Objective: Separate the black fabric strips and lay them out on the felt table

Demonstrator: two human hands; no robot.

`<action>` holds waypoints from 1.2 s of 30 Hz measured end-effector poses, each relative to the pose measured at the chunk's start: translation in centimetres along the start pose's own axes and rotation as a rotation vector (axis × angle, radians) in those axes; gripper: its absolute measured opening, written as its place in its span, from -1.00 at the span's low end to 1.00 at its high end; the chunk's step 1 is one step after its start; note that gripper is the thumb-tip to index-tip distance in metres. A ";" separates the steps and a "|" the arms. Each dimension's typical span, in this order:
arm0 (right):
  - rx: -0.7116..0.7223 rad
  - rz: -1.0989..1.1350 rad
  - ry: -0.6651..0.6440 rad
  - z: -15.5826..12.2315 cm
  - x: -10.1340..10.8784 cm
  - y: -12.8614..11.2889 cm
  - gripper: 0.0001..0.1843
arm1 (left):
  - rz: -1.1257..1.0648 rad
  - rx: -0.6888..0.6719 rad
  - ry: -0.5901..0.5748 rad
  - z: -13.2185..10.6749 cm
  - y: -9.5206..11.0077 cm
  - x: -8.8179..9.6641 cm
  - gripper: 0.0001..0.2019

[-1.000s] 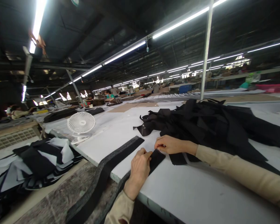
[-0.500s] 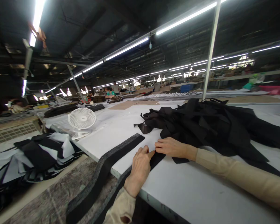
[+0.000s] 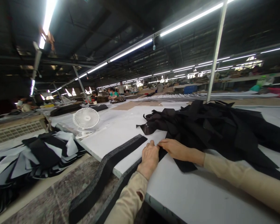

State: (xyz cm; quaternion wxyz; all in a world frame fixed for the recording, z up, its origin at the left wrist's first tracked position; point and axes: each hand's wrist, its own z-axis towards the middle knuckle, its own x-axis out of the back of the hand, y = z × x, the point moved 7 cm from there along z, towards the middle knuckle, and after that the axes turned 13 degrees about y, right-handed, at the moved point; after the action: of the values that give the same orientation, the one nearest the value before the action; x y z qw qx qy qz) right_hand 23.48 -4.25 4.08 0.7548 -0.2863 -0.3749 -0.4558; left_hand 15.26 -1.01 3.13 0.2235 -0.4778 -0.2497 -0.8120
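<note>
Both of my hands meet over one dark fabric strip [image 3: 127, 176] that runs over the table's front edge. My left hand [image 3: 150, 158] is closed on the strip, its fingers curled and partly hidden from me. Beside it my right hand [image 3: 171, 148] pinches the black fabric at the strip's far end, fingertips close to the left hand's. To the left lies a stack of black and grey strips [image 3: 112, 160], drooping off the table edge. A large loose heap of black fabric strips [image 3: 200, 127] sits just beyond my right hand.
A small white fan [image 3: 86, 118] stands on the white table [image 3: 214, 199] at the left. Lower left, fanned black and grey fabric pieces [image 3: 40, 152] are piled up. A metal post [image 3: 216, 53] rises behind the heap. Several people sit or stand far back.
My left hand has moved forward and a little right along the strip, closing up against the right hand. The right hand stays nearly in place. The whole view has shifted slightly.
</note>
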 end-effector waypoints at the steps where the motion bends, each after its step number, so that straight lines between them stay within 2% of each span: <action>1: -0.019 -0.002 -0.012 -0.2 -0.3 0.2 -0.56 | -0.013 0.001 0.000 0.0 -0.2 0.1 -0.60; 5: -0.040 0.026 -0.034 -0.5 -0.5 0.4 -0.54 | -0.056 0.030 0.018 -2.0 -2.6 1.4 -0.70; 8: -0.055 0.027 -0.053 -0.5 -0.4 0.5 -0.51 | -0.173 0.061 0.097 -4.1 -4.6 2.6 -0.70; 11: -0.047 0.009 -0.079 -0.6 -0.6 0.4 -0.42 | -0.252 0.041 0.159 -5.3 -5.5 2.9 -0.67; 15: -0.005 -0.096 -0.152 -0.8 -1.2 -0.5 -0.30 | -0.150 -0.075 0.188 -5.8 -5.1 2.7 -0.64; 19: 0.073 -0.134 -0.234 -0.8 -1.4 -1.9 -0.31 | -0.047 -0.121 0.175 -5.9 -4.7 2.8 -0.62; 21: 0.069 -0.176 -0.152 -0.4 -0.6 -2.0 -0.37 | -0.022 -0.092 0.145 -5.6 -4.4 2.9 -0.61; 23: 0.029 -0.220 -0.008 0.1 0.4 -1.7 -0.40 | 0.000 -0.058 0.116 -4.9 -3.8 2.7 -0.61; 25: 0.019 -0.160 0.076 0.3 0.7 -1.5 -0.39 | 0.014 -0.029 0.093 -3.7 -3.0 2.3 -0.62; 29: 0.000 0.047 0.012 -0.1 -0.9 -0.9 -0.43 | -0.012 -0.005 0.061 -1.6 -1.7 1.4 -0.67; 32: -0.039 0.062 -0.028 -0.5 -1.7 0.0 -0.43 | -0.038 0.020 0.061 -1.7 -2.4 1.5 -0.72; 36: -0.061 0.046 -0.079 -0.6 -1.8 0.2 -0.38 | -0.119 0.075 0.080 -4.2 -4.7 2.5 -0.74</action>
State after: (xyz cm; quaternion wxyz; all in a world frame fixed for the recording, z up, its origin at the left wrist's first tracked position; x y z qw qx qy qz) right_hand 23.29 -3.78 2.25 0.7405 -0.3354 -0.3835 -0.4382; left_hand 8.53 -0.26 2.66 0.2025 -0.4207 -0.2990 -0.8322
